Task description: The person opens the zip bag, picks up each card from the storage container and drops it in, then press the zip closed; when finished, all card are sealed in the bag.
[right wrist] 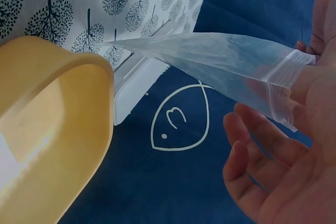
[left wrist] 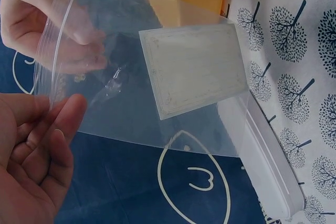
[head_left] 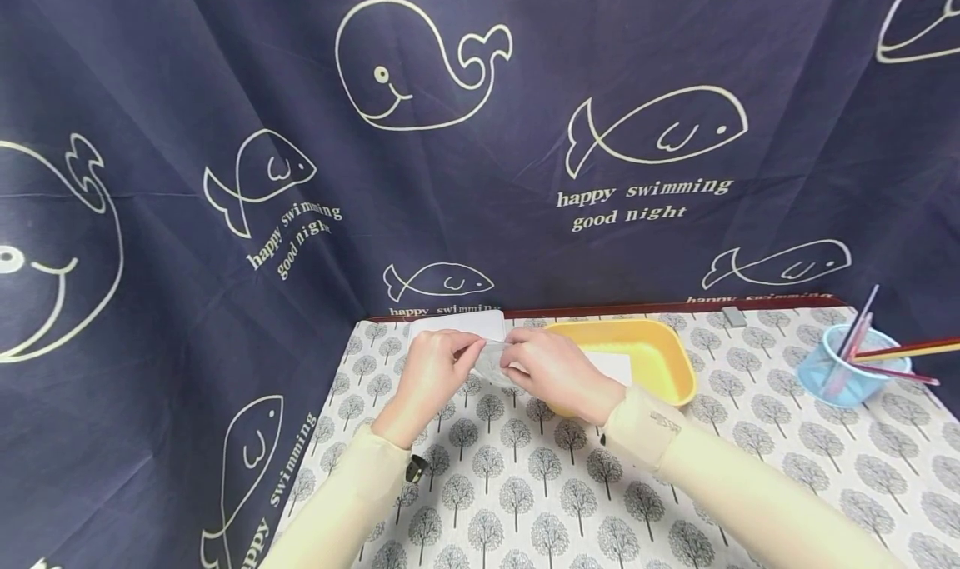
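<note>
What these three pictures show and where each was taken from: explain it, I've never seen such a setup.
There is no robot, just a person's bare left hand and right hand. The wide picture comes from a camera on the head; the close ones, from cameras on each wrist. The fingers of both hands hold a clear zip bag, with a pale card seemingly inside. On the tree-patterned cloth lie a yellow tray, a white flat object, a small grey block and a blue basket holding pencil-like sticks.
</note>
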`<state>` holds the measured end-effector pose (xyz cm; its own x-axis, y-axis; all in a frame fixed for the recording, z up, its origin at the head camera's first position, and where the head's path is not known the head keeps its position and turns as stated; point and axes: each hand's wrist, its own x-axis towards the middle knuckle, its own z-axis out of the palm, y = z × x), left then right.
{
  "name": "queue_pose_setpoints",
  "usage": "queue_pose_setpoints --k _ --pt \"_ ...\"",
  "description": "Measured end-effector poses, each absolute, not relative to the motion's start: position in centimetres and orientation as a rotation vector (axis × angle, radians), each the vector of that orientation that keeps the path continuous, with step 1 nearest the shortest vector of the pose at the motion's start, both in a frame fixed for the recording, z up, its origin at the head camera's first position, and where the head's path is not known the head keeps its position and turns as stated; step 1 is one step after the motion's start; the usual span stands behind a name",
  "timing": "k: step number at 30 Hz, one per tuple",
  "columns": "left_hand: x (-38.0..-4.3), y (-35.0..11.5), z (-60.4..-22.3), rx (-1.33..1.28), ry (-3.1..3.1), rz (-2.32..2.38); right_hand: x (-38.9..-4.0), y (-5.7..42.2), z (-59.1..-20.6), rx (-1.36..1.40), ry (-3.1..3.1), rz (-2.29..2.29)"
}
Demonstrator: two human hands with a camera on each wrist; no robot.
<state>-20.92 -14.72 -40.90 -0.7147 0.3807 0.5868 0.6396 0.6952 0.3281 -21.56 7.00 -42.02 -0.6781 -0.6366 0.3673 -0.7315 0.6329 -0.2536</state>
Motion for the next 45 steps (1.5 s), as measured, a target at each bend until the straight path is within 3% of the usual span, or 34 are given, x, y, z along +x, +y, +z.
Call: queue_pose_setpoints --k 14,25,36,45 --pt "-20.8 -14.9 -40.7 -0.766 -2.418 -0.737 -20.7 8.8 -40.2 1.100 -2.420 0.653" --pt "-20.7 -15.0 -40.7 -0.743 -2.431 -0.736 -23.0 11.7 -39.4 0.946 -2.459 0.577" --pt "-20.6 -15.0 -40.9 -0.762 -2.431 -0.729 -27.0 16.6 -43.0 0.785 -2.709 0.540" --pt "-20.7 -14.9 -41.0 -0.776 -2.415 -0.721 -28.6 19.2 -46.2 0.809 -2.839 0.430"
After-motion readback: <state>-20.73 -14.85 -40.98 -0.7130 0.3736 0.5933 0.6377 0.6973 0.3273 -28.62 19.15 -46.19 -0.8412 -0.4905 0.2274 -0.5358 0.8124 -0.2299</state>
